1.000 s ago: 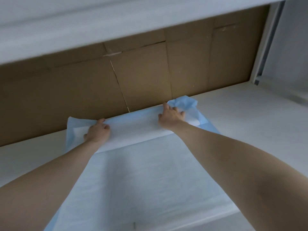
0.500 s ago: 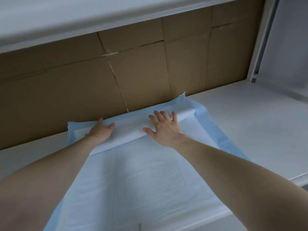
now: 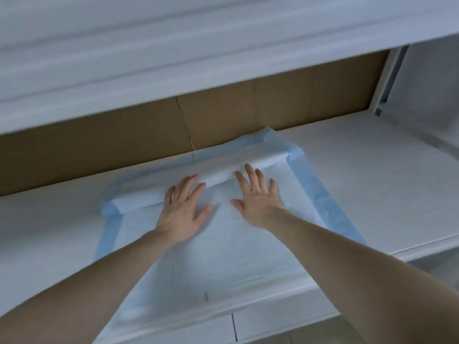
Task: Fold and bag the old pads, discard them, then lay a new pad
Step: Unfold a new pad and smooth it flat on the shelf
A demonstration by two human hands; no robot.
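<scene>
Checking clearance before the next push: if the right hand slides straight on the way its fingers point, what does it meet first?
Probably the raised white fold across the blue-edged pad: the right hand already has its fingertips at it. Beyond stands the brown cardboard back wall.

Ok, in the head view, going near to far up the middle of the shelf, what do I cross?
Shelf front edge → flat pad → both hands, left and right, flat on it side by side → raised fold of the pad → blue far border → cardboard back wall → upper shelf.
</scene>
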